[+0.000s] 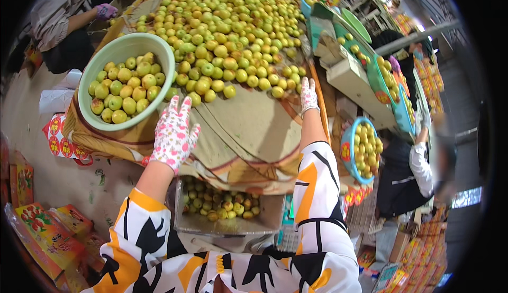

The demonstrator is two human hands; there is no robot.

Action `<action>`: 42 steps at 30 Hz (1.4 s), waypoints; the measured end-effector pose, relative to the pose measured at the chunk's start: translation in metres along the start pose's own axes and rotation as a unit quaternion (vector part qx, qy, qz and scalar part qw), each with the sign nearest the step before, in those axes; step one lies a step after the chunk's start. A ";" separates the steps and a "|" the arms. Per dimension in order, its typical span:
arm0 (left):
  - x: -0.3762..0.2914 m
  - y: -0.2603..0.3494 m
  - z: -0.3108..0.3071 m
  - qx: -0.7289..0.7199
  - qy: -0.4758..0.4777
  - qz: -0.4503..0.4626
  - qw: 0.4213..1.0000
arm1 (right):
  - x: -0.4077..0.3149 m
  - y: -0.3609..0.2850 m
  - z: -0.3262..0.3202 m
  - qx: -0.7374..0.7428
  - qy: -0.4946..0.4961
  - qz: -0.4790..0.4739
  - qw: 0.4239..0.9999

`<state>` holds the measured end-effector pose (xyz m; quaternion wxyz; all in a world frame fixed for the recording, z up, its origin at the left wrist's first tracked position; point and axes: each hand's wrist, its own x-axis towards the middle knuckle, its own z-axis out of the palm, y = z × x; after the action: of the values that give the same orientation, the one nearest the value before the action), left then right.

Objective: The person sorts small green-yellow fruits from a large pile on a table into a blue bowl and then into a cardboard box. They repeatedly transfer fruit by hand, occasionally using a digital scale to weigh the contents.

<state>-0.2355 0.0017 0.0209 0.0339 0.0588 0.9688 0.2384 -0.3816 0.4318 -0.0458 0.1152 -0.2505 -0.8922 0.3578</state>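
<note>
A heap of round yellow-green fruits [222,35], which look like jujubes, lies on a brown patterned cloth [254,122] before me. My left hand [173,134], in a white glove with pink flowers, is spread at the heap's near left edge and holds nothing. Just beyond its fingers are some loose fruits. Left of it stands a pale green basin [91,106] partly filled with similar fruits. In a matching glove, my right hand [309,94] reaches to the heap's right corner, by a wooden edge [318,90]. Its fingers are extended, with no fruit visible in them; the palm is hidden.
Below the cloth's near edge sits a box [272,213] with darker fruits. A blue basin of fruits [367,146] stands at right, near a sorting machine [357,82]. Co-workers are at left and right; one wears a purple glove [106,11]. Printed cartons [47,237] lie lower left.
</note>
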 end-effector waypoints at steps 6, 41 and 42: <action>0.003 -0.014 0.007 0.073 0.002 0.014 0.997 | -0.009 -0.107 0.084 -0.262 -0.064 -0.218 0.938; 0.017 -0.050 0.035 0.057 0.008 0.006 0.998 | -0.210 -0.056 0.072 -0.105 -0.149 -0.373 0.910; 0.018 -0.049 0.031 0.054 -0.016 -0.020 0.998 | -0.219 -0.066 0.078 -0.115 -0.143 -0.386 0.904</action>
<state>-0.2555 -0.0250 -0.0305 0.0507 0.0450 0.9805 0.1844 -0.2494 0.2297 -0.0612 0.0855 0.1561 -0.9609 0.2121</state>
